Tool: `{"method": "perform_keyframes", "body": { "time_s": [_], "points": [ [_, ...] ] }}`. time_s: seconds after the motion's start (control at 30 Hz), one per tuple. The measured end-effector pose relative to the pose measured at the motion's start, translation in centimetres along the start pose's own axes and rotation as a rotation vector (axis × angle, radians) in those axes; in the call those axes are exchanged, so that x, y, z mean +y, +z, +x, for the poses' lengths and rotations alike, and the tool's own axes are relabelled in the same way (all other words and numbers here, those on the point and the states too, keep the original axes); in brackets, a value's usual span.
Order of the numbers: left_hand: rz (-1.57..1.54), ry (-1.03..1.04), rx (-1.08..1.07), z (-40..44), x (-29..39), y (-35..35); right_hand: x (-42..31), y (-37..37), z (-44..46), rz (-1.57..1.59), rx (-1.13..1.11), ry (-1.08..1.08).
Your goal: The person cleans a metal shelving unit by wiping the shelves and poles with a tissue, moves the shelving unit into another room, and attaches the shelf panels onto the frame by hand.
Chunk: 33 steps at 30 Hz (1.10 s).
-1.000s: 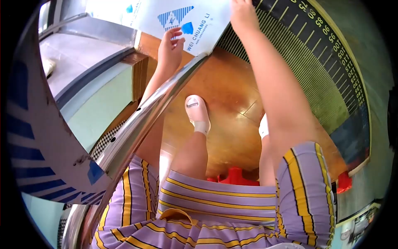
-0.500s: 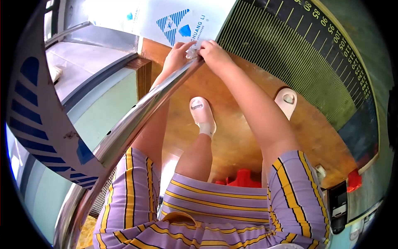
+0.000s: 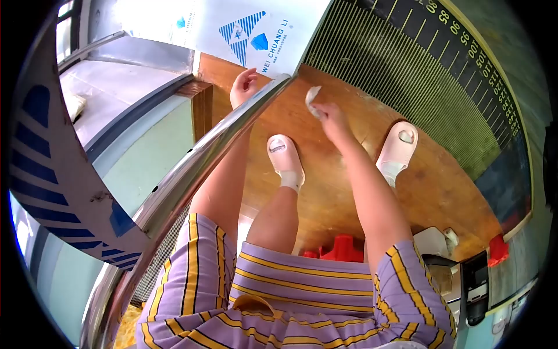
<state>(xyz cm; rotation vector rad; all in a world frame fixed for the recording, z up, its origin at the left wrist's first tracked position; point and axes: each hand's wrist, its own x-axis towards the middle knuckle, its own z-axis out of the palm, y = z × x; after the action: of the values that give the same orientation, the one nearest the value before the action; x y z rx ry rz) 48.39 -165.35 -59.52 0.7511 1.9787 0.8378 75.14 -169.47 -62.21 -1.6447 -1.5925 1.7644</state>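
A crumpled whitish strip sticks up from my right hand, whose fingers are pinched on it above the wooden floor. My left hand is beside the far end of a curved chrome tube, its fingers loosely curled and partly out of sight, so whether they hold anything is not clear. Just beyond both hands lies a panel covered in white film with blue printing. The tube's far end meets the film's lower corner.
A dark ruled mat with yellow numbers spans the upper right. On the left stand a blue-striped film-covered piece and a pale curved cabinet. A red object sits on the floor near my pink slippers.
Both hands met at the tube's end half a second ago. Since then my right hand has pulled back to the right with the whitish strip, and my left hand has moved slightly away.
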Motion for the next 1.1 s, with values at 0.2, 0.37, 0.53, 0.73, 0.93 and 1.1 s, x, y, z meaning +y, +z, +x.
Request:
{"method": "perform_keyframes", "body": {
  "time_s": [0.2, 0.37, 0.53, 0.73, 0.93, 1.1],
  "points": [
    [-0.033, -0.04, -0.104, 1.1, 5.7, -0.8, -9.0, -4.7, 6.2, 0.419, 0.077, -0.13],
    [-0.123, -0.03, -0.088, 2.5, 8.3, -1.2, -15.5, -0.8, 13.6, -0.061, 0.164, -0.412],
    [-0.131, -0.032, -0.061, 2.1, 7.5, -1.8, -13.9, 4.6, 19.0, -0.456, 0.04, -0.521],
    [-0.011, 0.023, -0.084, 2.0, 8.4, -1.7, -15.5, 0.1, 24.5, -0.226, 0.177, -0.247],
    [-0.009, 0.033, -0.116, 2.2, 11.5, -0.1, -14.8, -6.2, 29.2, -0.901, 0.562, -0.01],
    [0.003, 0.036, -0.224, 1.8, 12.6, 0.7, -12.9, -4.4, 27.3, -0.231, 0.796, -0.018]
  ]
}}
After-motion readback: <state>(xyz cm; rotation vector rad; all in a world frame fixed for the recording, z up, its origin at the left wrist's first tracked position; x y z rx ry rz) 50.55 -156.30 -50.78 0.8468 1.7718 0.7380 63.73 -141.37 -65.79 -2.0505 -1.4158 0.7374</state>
